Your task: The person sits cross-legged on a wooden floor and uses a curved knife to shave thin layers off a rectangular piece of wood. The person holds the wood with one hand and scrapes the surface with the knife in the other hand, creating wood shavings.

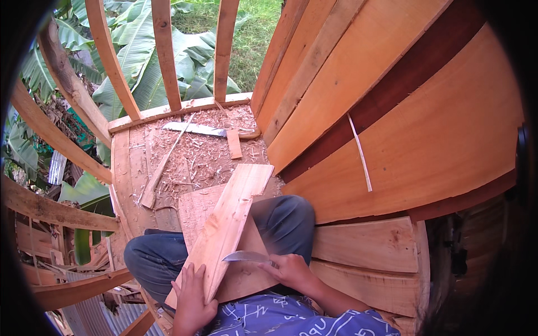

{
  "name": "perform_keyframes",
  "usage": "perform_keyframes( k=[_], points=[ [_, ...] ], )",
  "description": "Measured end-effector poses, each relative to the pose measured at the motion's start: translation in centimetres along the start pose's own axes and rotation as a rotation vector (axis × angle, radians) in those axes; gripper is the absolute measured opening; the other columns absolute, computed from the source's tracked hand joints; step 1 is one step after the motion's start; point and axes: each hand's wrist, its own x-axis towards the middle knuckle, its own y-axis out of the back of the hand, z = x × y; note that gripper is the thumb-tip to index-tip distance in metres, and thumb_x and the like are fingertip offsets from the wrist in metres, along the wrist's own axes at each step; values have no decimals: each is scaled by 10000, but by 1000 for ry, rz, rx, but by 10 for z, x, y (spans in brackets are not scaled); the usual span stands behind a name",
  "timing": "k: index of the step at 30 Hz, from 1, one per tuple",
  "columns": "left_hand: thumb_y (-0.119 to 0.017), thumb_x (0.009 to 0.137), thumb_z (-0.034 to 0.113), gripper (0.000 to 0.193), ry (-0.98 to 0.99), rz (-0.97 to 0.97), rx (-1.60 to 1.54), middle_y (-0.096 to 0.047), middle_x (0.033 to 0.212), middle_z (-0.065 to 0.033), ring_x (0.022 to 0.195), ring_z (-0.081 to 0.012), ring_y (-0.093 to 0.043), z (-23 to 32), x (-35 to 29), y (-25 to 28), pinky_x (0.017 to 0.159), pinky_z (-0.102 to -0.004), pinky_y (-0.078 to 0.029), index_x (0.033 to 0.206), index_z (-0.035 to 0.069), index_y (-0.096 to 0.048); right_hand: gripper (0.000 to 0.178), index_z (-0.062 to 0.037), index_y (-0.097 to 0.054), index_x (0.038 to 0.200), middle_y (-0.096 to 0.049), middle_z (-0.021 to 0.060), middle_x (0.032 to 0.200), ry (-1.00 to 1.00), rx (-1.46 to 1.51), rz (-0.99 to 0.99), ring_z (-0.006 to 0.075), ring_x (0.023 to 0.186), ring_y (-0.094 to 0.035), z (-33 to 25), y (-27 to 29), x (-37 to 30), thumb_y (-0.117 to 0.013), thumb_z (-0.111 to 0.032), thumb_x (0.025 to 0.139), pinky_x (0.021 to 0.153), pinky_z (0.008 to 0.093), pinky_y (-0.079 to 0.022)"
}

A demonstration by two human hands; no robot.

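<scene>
A pale wooden plank [227, 215] lies slantwise across my lap, with a notch in its right edge near the far end. My left hand [193, 297] grips its near end, fingers over the top and thumb by the right edge. In my right hand [290, 273] is a knife [245, 256], its curved blade pointing left toward the plank's right edge. My closed fingers hide most of the handle. Under the plank rests a wider, flat wooden board [246, 283], resting across my legs.
Beyond my knees, wood shavings [207, 154] cover the plank floor [128, 168]. On it lie a handsaw [196, 129], a small wood block [233, 144] and a long thin stick [166, 162]. Upright slats [165, 56] stand left and ahead; broad boards [414, 140] wall the right.
</scene>
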Motion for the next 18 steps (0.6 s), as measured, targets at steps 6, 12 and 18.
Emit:
perform_keyframes(
  k=[6,12,18],
  points=[
    [-661,680,199,931,-10,64,-16,-215,1561,-338,1491,-491,-103,-6,-5,-7,1137,-696,-12,1509,9,-282,419,-35,-668,762,-606,193,612,52,-2,56,389,604,-636,7,-21,-13,-668,-426,911,558,454,-491],
    [-699,665,194,1020,-20,115,13,-216,1564,-332,1512,-425,-107,-20,-8,-20,1175,-627,-18,1514,-72,-200,486,-29,-690,744,-602,208,604,-9,36,-65,388,596,-639,-9,-25,-15,-632,-477,923,567,453,-499],
    [-715,641,168,1100,-26,174,-35,-221,1549,-349,1502,-423,-149,-14,-6,-27,1188,-599,-15,1519,-104,-111,593,-27,-683,692,-611,190,577,13,-224,-88,377,563,-636,-20,-18,-14,-593,-570,911,537,458,-506]
  ],
)
